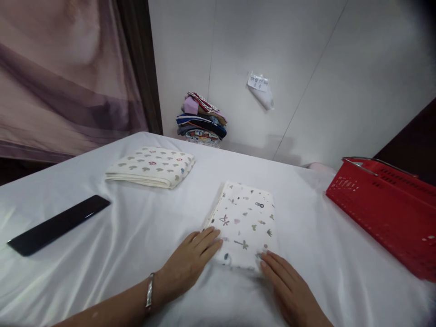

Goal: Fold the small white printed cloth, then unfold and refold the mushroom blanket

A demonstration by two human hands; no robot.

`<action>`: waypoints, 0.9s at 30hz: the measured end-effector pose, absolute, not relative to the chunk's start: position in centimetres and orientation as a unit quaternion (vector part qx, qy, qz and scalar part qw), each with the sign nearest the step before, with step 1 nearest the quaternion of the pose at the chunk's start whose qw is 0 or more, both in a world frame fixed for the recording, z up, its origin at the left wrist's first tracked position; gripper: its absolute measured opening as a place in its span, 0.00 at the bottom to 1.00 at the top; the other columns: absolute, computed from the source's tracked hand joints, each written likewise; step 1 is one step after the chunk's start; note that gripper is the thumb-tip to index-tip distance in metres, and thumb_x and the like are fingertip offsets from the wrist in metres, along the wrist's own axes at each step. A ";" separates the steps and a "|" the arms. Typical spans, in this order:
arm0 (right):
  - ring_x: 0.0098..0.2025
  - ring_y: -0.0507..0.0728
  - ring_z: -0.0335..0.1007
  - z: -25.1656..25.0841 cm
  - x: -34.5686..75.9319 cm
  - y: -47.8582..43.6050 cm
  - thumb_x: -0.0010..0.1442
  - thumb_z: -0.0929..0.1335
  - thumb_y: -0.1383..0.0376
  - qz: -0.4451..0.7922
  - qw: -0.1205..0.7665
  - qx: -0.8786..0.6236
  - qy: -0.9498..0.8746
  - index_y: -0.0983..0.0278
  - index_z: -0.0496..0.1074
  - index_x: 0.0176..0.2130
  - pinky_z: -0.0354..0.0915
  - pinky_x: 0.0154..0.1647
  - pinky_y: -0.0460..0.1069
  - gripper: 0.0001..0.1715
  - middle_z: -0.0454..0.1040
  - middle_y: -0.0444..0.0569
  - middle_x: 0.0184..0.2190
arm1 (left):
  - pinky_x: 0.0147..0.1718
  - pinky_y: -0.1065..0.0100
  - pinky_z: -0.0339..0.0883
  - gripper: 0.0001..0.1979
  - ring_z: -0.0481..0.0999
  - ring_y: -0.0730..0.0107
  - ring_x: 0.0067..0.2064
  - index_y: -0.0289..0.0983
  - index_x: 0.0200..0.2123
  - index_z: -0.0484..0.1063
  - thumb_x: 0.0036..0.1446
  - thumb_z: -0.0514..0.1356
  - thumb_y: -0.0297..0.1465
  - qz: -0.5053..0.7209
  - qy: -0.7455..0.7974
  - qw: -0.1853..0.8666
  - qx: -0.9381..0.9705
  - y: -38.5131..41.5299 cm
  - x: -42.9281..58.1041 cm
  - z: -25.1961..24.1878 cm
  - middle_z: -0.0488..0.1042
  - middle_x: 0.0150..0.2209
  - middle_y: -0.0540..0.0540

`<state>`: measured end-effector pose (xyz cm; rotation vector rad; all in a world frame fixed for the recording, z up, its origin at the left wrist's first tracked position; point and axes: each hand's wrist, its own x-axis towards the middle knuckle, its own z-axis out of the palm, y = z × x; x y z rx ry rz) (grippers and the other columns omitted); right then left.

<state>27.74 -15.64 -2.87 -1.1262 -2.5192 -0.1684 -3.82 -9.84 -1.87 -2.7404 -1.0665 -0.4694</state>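
Folded cloth point(245, 222) is judged soft, light; best held at 3/9 o'clock. Left hand point(187, 261), right hand point(291, 286) are laid on, unclamped.

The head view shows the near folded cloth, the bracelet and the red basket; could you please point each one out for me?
Near folded cloth point(245, 221), head view: middle of its printed top.
Bracelet point(149, 291), head view: outer face of its band.
Red basket point(381, 213), head view: its side wall.
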 end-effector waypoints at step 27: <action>0.65 0.62 0.42 1.9 22.8 -13.5 0.62 0.60 0.63 -0.003 0.154 -0.403 -0.902 0.55 0.41 0.65 0.50 0.62 0.62 0.36 0.45 0.45 0.64 | 0.53 0.61 0.64 0.19 0.65 0.64 0.54 0.35 0.50 0.65 0.57 0.48 0.20 -0.244 -0.298 0.131 -0.914 -9.6 -4.4 -3.1 0.70 0.50 0.45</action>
